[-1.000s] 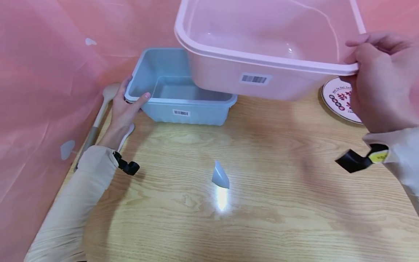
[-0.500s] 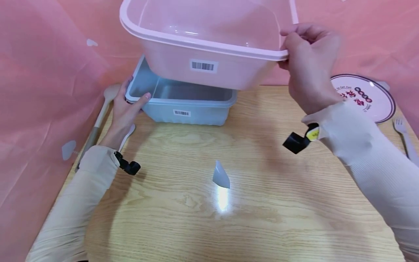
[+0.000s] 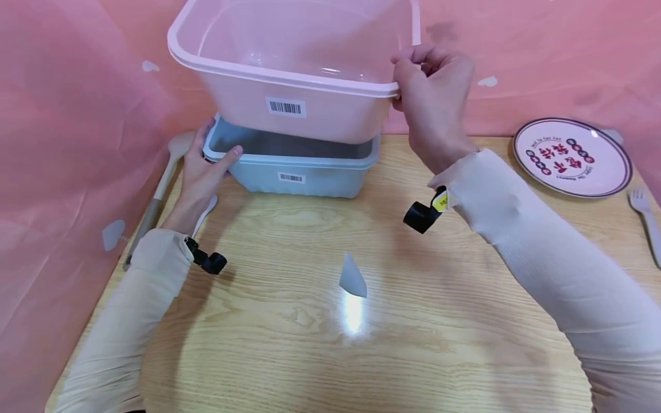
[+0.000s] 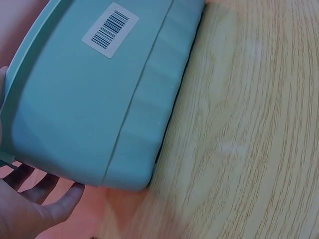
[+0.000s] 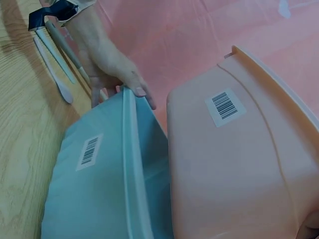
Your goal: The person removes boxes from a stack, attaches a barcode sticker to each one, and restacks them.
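My left hand point(image 3: 203, 172) grips the left end of a blue plastic storage bin point(image 3: 322, 180), thumb over its front rim. The bin stands on the wooden table, its barcode label facing me. In the left wrist view, curled fingers point(image 4: 62, 201) lie against its end wall. My right hand point(image 3: 439, 100) pinches the right rim of a pink plastic bin point(image 3: 227, 94), which hangs above the blue one, open side up and slightly tilted. Its underside covers most of the blue bin's opening from the head view. The right wrist view shows the pink wall point(image 5: 214, 164) beside the blue rim point(image 5: 132, 164).
Left of the blue bin lie a long grey-handled spoon point(image 3: 162, 183) and a small white spoon point(image 3: 205, 215). At the far right stand a white plate point(image 3: 609, 160) with red characters and a grey fork point(image 3: 649, 226). Pink sheeting point(image 3: 516, 51) hangs behind and at the left.
My right hand has carried the pink bin leftward over the blue bin, bringing the plate and fork into sight. My left hand and the blue bin have stayed in place.
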A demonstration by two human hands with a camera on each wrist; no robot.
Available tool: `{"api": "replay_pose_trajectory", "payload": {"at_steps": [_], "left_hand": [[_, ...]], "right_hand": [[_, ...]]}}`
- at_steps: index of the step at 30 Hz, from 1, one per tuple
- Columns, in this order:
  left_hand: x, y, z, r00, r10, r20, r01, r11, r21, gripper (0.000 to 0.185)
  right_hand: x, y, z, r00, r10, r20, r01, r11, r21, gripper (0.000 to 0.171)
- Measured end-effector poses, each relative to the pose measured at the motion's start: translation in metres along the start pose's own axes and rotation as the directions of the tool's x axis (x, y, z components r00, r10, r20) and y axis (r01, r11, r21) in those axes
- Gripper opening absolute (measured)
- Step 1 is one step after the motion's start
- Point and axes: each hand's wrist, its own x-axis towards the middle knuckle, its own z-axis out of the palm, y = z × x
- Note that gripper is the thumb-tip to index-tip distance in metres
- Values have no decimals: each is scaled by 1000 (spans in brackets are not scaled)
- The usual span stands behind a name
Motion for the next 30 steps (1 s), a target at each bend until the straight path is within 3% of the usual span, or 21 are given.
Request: {"api": "replay_pose_trajectory", "payload": {"at_steps": [9, 19, 25, 30], "left_hand": [[1, -1, -1, 1000, 10, 12, -10, 1000, 1, 82], [-1, -1, 4, 992, 113, 57, -106, 987, -117, 82], [-11, 11, 6, 987, 142, 74, -133, 984, -116, 81], [-9, 7, 5, 986, 149, 72, -138, 982, -132, 76]], "right_hand": [[6, 15, 10, 1000, 20, -5, -20, 999, -41, 18], [6, 33, 12, 998, 59, 0, -58, 987, -149, 10], [5, 42, 13, 997, 80, 3, -79, 988, -134, 10], [4, 48, 13, 996, 87, 8, -85, 986, -141, 9]]}}
